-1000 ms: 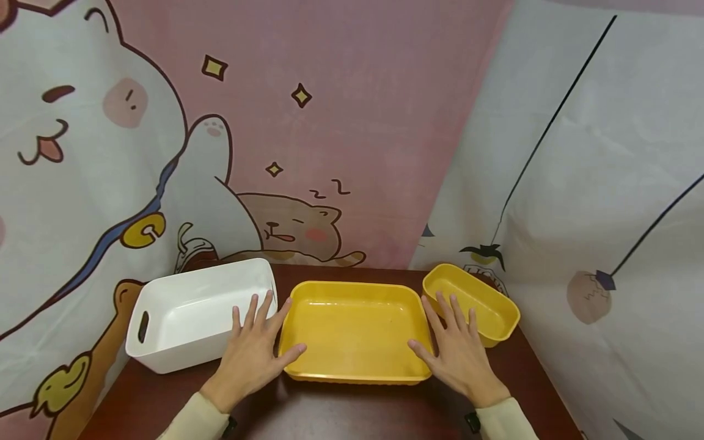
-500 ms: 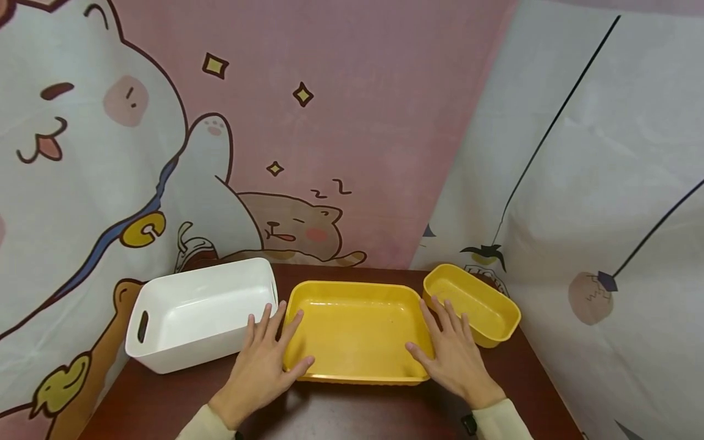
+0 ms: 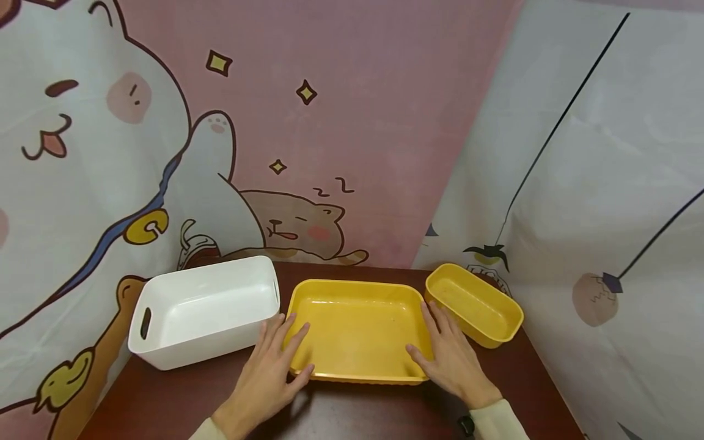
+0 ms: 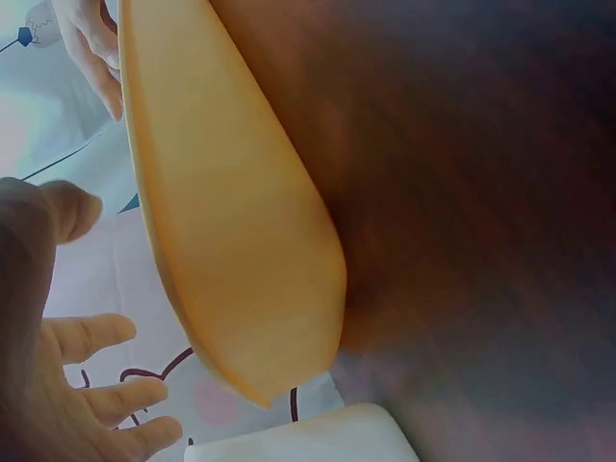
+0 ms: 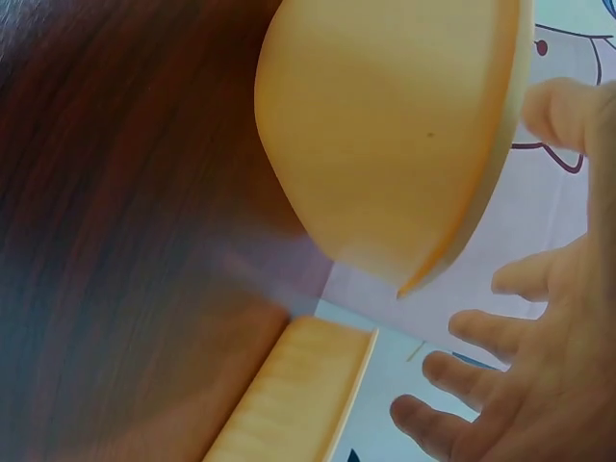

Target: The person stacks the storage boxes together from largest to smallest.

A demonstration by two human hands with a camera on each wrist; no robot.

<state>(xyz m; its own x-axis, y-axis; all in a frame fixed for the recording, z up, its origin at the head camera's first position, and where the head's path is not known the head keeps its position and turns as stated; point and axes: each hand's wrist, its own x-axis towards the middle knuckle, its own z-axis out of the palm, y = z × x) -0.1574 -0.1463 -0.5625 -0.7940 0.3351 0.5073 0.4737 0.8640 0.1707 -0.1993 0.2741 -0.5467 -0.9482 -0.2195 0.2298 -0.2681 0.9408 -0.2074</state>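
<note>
A large yellow rectangular tray sits on the table between my two hands. At its left end is my left hand, fingers spread and fairly straight; the left wrist view shows the fingers apart from the tray's rim. By the right end my right hand is held with its fingers extended and its thumb over the rim in the head view. In the right wrist view the thumb lies close to the tray's rim; whether it touches cannot be told. Neither hand grips anything.
A white bin with a handle slot stands at the left, its near right corner beside my left fingers. A smaller yellow bin is angled at the back right, close behind my right fingers. A cartoon-print cloth rises behind the brown table.
My left hand has shifted right and slightly nearer to me, along the tray's left end. My right hand has drawn slightly nearer to me. The tray and bins stay where they were.
</note>
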